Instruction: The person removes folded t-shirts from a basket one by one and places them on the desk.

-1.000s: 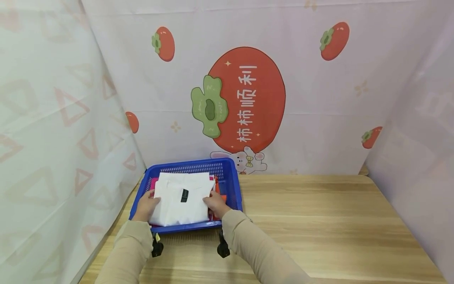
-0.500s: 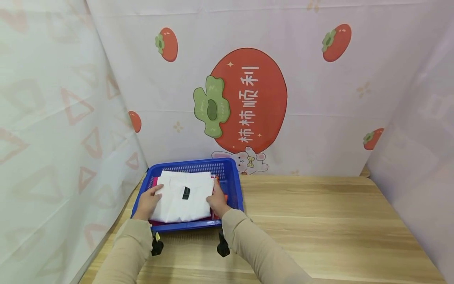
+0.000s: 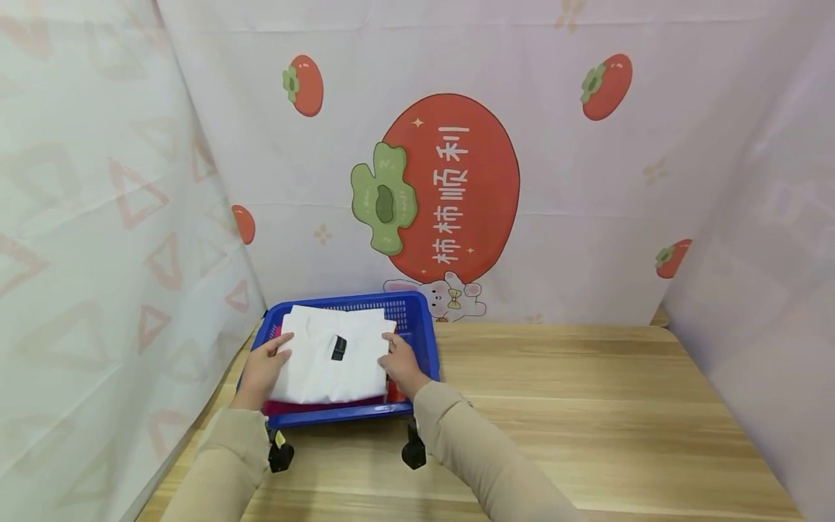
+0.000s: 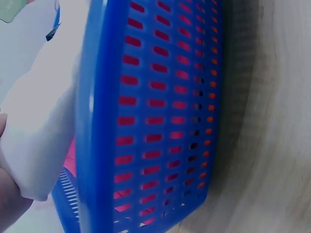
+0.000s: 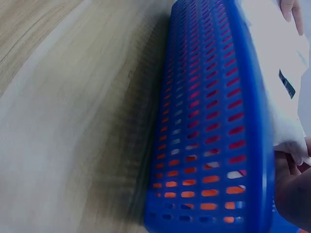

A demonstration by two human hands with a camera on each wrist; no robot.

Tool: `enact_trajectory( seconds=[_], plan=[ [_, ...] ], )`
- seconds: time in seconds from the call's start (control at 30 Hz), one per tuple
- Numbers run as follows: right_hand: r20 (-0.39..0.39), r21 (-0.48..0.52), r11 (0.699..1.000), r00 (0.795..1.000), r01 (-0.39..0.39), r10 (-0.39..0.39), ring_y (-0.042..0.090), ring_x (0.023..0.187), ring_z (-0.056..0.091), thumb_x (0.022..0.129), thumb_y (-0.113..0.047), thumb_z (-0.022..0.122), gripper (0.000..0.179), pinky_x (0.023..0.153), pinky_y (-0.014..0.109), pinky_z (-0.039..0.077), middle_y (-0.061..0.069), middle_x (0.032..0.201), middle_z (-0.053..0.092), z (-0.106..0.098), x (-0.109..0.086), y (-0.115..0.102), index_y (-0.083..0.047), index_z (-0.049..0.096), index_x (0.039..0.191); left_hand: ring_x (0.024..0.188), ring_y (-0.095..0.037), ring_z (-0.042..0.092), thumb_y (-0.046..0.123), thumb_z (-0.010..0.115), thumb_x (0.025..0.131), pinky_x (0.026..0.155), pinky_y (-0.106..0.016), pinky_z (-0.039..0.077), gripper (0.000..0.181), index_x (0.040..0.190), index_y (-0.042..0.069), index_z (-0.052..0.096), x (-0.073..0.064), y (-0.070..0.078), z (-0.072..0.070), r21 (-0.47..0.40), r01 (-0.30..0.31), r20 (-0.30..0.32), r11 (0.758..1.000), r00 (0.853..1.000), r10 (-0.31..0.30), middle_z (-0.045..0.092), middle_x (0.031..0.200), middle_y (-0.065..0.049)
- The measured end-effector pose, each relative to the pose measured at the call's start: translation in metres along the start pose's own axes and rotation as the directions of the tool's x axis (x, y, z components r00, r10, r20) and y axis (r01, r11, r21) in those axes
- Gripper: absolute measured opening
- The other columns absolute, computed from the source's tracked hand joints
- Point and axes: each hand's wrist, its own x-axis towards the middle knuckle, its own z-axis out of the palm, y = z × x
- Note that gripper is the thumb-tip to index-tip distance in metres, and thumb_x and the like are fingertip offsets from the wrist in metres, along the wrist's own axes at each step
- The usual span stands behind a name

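A folded white shirt [image 3: 313,377] with a black neck label [image 3: 339,348] lies over the contents of a blue plastic basket [image 3: 339,415]. My left hand [image 3: 263,370] grips the shirt's left side edge. On the opposite side my right hand [image 3: 402,366] pinches its right edge; in the right wrist view fingers [image 5: 284,167] are tucked under the cloth. Below the shirt, magenta cloth [image 3: 306,407] shows along the basket's front, with orange cloth [image 3: 395,393] at the right. The left wrist view catches only part of the left hand [image 4: 10,201].
The basket stands at the left of a wood-grain table [image 3: 587,413], near the printed back curtain [image 3: 554,254] and the left curtain [image 3: 85,254]. Two black wrist-camera mounts [image 3: 282,457] hang beneath the wrists in front of the basket.
The shirt's front edge has risen a little and shifted toward the back, showing more magenta cloth beneath. Both hands have shifted their hold along its side edges.
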Motion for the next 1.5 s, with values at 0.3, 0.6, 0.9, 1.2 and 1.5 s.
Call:
enact_trajectory(
  seconds=[0.3, 0.6, 0.9, 1.2, 1.5],
  plan=[
    [0.019, 0.026, 0.999, 1.0, 0.021, -0.021, 0.031, 0.113, 0.039, 0.076, 0.015, 0.046, 0.052, 0.077, 0.036, 0.044, 0.024, 0.128, 0.035, -0.024, -0.011, -0.021, -0.001, 0.041, 0.126, 0.125, -0.024, 0.019, 0.011, 0.048, 0.088, 0.097, -0.038, 0.025, 0.038, 0.125, 0.006, 0.046, -0.025, 0.029, 0.011, -0.132, -0.021, -0.022, 0.991, 1.0, 0.018, 0.028, 0.136, -0.016],
    [0.017, -0.004, 1.0, 1.0, 0.008, -0.008, 0.033, 0.115, 0.036, 0.079, 0.012, 0.045, 0.05, 0.087, 0.043, 0.035, 0.024, 0.13, 0.034, -0.049, -0.022, -0.023, -0.003, 0.04, 0.127, 0.119, -0.022, 0.029, 0.012, 0.049, 0.088, 0.093, -0.037, 0.03, 0.036, 0.123, 0.01, 0.049, -0.043, 0.047, 0.033, -0.149, -0.024, -0.039, 0.989, 0.999, 0.018, 0.035, 0.132, -0.014],
    [0.023, 0.037, 0.999, 0.999, -0.035, 0.034, 0.032, 0.116, 0.036, 0.082, 0.01, 0.043, 0.05, 0.087, 0.047, 0.035, 0.021, 0.133, 0.031, -0.078, -0.04, -0.035, -0.005, 0.035, 0.13, 0.101, -0.018, 0.037, 0.01, 0.051, 0.087, 0.082, -0.032, 0.037, 0.033, 0.119, 0.011, 0.053, -0.052, 0.066, 0.055, -0.191, -0.073, -0.025, 0.979, 0.997, 0.069, 0.046, 0.11, -0.009],
    [-0.001, 0.032, 0.999, 1.0, -0.009, 0.009, 0.025, 0.092, 0.05, 0.082, 0.008, 0.044, 0.047, 0.066, 0.036, 0.046, 0.019, 0.126, 0.041, -0.106, -0.054, -0.039, -0.005, 0.038, 0.127, 0.113, -0.019, 0.036, 0.006, 0.051, 0.086, 0.091, -0.034, 0.033, 0.032, 0.118, 0.008, 0.054, -0.057, 0.08, 0.076, -0.276, -0.077, 0.032, 0.958, 0.995, 0.09, 0.042, 0.127, -0.012],
    [-0.052, 0.032, 0.999, 0.999, 0.012, -0.011, 0.021, 0.083, 0.053, 0.083, 0.007, 0.045, 0.044, 0.059, 0.031, 0.045, 0.018, 0.124, 0.043, -0.138, -0.065, -0.038, -0.005, 0.04, 0.124, 0.107, -0.018, 0.038, 0.007, 0.051, 0.086, 0.088, -0.034, 0.036, 0.03, 0.116, 0.01, 0.056, -0.058, 0.098, 0.103, -0.314, -0.086, 0.071, 0.946, 0.991, 0.114, 0.045, 0.123, -0.009]
  ],
)
